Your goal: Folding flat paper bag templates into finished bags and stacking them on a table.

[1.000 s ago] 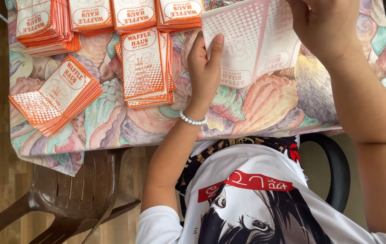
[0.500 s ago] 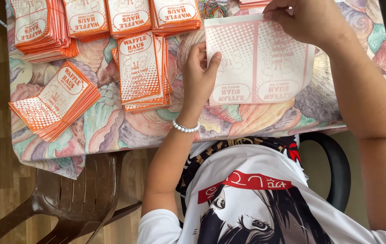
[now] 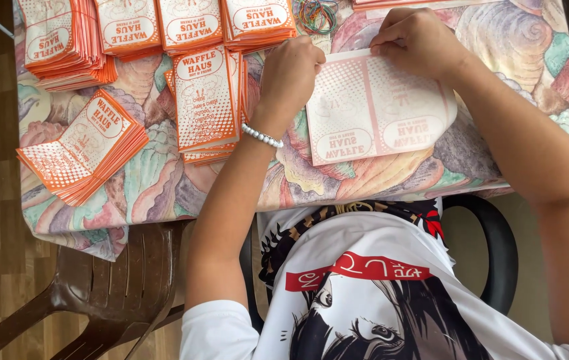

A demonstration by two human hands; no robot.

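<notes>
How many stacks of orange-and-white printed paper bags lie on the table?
5: three along the far edge, one central, one fanned at left. Another at top right is mostly cut off.

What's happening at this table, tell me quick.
A seated person works a flat orange-and-white printed paper sheet on the patterned tablecloth. The left hand presses its left edge; the right hand pinches its far edge. Stacks of finished orange paper bags lie to the left and along the far side, beside some rubber bands. A brown plastic chair stands nearby.
</notes>
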